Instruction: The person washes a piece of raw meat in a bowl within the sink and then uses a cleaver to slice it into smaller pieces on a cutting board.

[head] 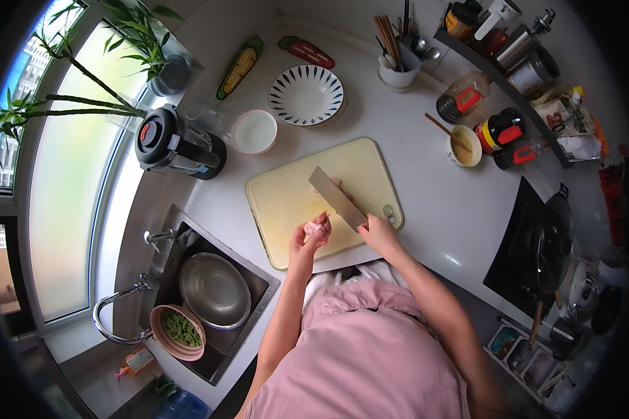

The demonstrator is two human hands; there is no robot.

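My left hand (308,243) holds a small piece of raw meat (318,225) over the near part of a cream plastic cutting board (278,209). In my right hand (380,234) is the handle of a cleaver (338,199), its broad blade slanting up and left across the board. More pink raw meat (336,182) lies on the board beside and partly behind the blade, which hides some of it. Beyond the board stand a white bowl with a pink rim (254,132) and a white plate with blue marks (306,95).
At left, a sink (264,287) holds a metal basin (215,290) and a colander (157,327) of green beans. A glass-jug appliance (181,144) stands behind it. To the right are a small bowl (463,146) with a utensil, sauce bottles (500,131) and a cooktop (513,251).
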